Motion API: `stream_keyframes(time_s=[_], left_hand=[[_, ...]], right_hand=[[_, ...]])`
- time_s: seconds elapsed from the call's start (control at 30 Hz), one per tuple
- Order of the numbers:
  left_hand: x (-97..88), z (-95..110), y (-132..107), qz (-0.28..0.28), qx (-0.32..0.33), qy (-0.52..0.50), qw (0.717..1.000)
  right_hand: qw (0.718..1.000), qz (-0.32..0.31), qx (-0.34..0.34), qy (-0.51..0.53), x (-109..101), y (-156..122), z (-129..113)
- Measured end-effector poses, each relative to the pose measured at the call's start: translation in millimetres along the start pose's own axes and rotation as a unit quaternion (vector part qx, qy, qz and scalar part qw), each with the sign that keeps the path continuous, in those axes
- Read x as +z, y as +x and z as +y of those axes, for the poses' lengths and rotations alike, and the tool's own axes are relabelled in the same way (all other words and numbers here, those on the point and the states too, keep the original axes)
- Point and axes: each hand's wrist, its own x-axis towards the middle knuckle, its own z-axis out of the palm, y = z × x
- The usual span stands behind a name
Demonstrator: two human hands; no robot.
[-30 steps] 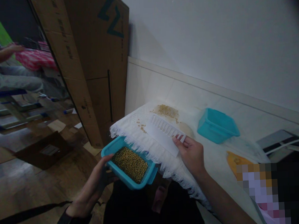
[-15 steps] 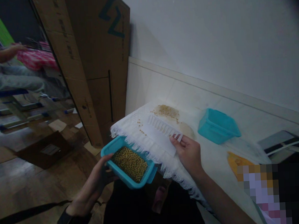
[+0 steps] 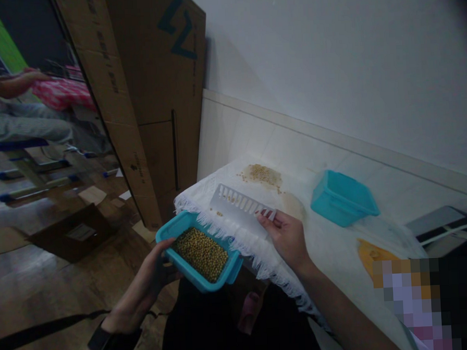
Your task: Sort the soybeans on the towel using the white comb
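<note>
My left hand (image 3: 160,265) grips the near-left rim of a turquoise plastic container (image 3: 183,269), which is tilted below the table's front edge. Inside it lies a heap of yellowish-green beans (image 3: 202,254). In my right hand (image 3: 286,237) is a white slotted plastic piece (image 3: 239,211), pinched at its right end and held low over the fringed white cloth (image 3: 202,184). A few loose beans (image 3: 219,214) lie by its left edge, close to the fringe. Farther back, a scattered pile of beans (image 3: 261,174) rests on the cloth over a damp-looking patch.
A second turquoise container (image 3: 342,198) stands at the right of the table. Beyond it are an orange item (image 3: 373,254) and a grey object (image 3: 435,227). A tall cardboard box (image 3: 154,95) rises at the left; another person (image 3: 19,113) sits past it.
My right hand has drawn the slotted piece left and towards the table's front edge. The few loose beans there now lie nearer the fringe. My left hand still holds the container.
</note>
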Motion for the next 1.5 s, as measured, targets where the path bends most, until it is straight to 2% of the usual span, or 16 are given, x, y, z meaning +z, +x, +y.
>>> stream_keyframes(time_s=[0.17,0.23,0.3,0.4,0.5,0.97,1.2,1.4,1.5], left_hand=[[1.2,1,1,0.016,-0.007,0.006,1.0],[0.8,1,2,0.013,0.001,0.007,1.0],[0.1,1,2,0.011,0.008,0.004,1.0],[-0.9,2,2,0.011,0.0,-0.007,1.0],[-1.2,2,2,0.008,-0.004,-0.009,1.0],[-0.6,0,0,0.007,0.011,-0.007,1.0],[-3.8,2,4,0.018,0.012,-0.007,1.0],[-8.3,4,7,0.031,0.017,-0.002,0.999],[-9.1,6,0,0.009,0.037,-0.01,0.999]], right_hand=[[0.998,-0.061,0.016,0.001,-13,-4,7],[0.998,-0.064,0.023,0.005,-17,-4,9],[0.999,-0.028,0.025,0.01,-18,-1,10],[0.998,0.06,0.026,0.013,-14,7,10],[0.995,0.093,0.031,0.014,-8,14,10],[0.997,0.06,0.032,0.031,12,29,9],[0.998,0.033,0.029,0.042,15,32,7],[1.0,0.022,0.014,0.008,15,30,10],[1.0,0.011,0.006,0.005,14,29,10]])
